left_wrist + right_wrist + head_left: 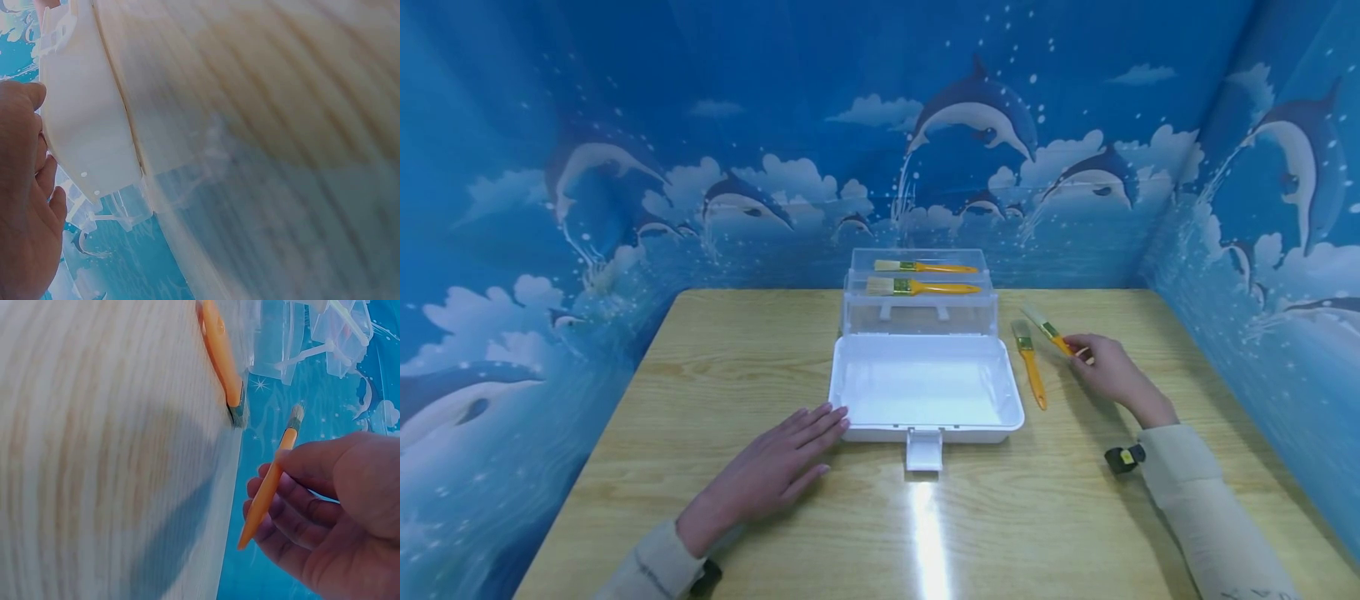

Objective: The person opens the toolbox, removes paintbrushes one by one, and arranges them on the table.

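My right hand [1108, 367] pinches a paintbrush [269, 490] by its orange handle, thumb on one side and fingers on the other, bristles pointing away. A second paintbrush [1032, 367] lies on the table between that hand and the white box [925, 435]. The box stands with its lid raised and its front latch [924, 451] hanging down; its lower compartment shows white inside. My left hand [775, 467] is stretched flat, fingertips at the box's front left corner. In the left wrist view the left hand [28, 194] lies along the box's side wall [87, 112].
Two more paintbrushes with orange handles, an upper one [947, 268] and a lower one [943, 288], lie in the clear trays [857, 310] at the back of the box. A wooden table [737, 358] carries everything. Blue dolphin-printed curtains [775, 125] hang behind and beside it.
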The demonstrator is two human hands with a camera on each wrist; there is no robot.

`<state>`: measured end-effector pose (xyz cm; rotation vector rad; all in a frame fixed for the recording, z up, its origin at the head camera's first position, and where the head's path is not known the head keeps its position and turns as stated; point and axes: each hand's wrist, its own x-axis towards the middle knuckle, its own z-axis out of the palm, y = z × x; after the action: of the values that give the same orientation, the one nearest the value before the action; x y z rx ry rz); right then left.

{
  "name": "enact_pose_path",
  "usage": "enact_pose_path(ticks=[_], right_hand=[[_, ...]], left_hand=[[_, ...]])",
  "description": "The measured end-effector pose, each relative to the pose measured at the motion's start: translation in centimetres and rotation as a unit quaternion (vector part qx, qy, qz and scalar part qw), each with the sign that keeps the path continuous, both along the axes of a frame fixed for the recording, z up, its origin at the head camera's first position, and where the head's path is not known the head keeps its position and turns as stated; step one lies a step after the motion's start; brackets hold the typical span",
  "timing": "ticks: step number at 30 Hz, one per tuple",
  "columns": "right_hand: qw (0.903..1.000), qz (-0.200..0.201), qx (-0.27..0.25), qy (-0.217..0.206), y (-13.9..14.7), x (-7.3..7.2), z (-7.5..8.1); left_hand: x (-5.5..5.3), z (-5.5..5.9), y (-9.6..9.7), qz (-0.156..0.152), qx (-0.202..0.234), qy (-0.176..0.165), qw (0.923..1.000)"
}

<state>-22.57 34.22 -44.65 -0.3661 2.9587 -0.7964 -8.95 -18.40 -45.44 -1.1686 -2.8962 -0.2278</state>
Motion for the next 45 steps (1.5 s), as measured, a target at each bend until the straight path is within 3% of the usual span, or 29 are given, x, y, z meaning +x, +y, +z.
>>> enact_pose_path(ticks=[7, 23, 34, 45], right_hand=[[0.9997, -0.015, 0.009, -0.019, 0.19, -0.02, -0.06], [0.9996, -0.016, 0.015, -0.019, 0.26, 0.14, -0.43], [0.9968, -0.042, 0.031, -0.060, -0.34, 0.38, -0.18], [0.9953, -0.053, 0.040, -0.070, -0.62, 0.35, -0.22]], left_hand=[[0.08, -0.14, -0.03, -0.002, 0.012, 0.020, 0.9997], [0.05, -0.07, -0.11, -0.003, 0.003, 0.010, 0.9999], [0.02, -0.12, -0.12, -0.004, 0.004, 0.011, 0.9999], [0.09, 0.00, -0.08, -0.003, 0.003, 0.009, 0.9999]])
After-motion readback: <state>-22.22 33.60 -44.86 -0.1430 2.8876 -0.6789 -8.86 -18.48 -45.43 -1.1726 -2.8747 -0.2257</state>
